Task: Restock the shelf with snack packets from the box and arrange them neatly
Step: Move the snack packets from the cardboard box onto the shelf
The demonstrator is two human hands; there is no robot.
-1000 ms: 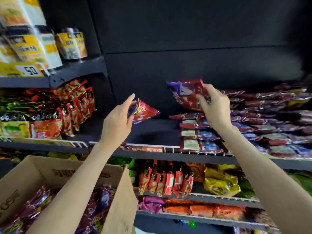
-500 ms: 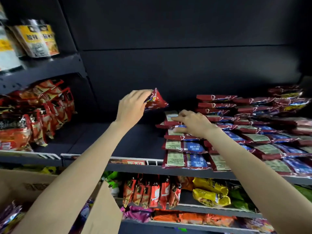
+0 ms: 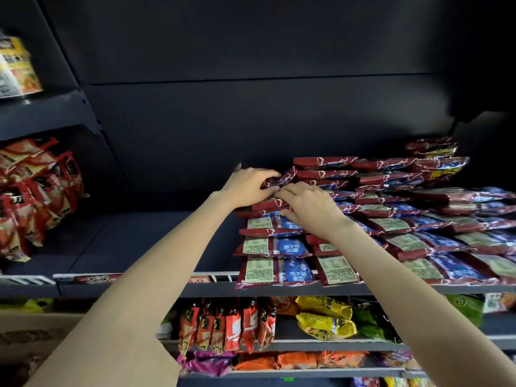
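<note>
snack packets (image 3: 279, 270) dark red, blue, pale green label panel; shelf (image 3: 156, 241) dark grey; lower packets (image 3: 325, 317) yellow.

The flat dark-red and blue snack packets (image 3: 279, 270) stacked on the dark grey shelf (image 3: 145, 241) are glossy plastic film that catches the light, with crinkled sealed ends and matt-looking pale green printed labels. The shelf itself looks like smooth, matt painted metal, edged in front by a thin white wire rail (image 3: 223, 275), also of metal. At lower left, the plain brown cardboard box (image 3: 36, 331) has a dull, papery surface.
</note>
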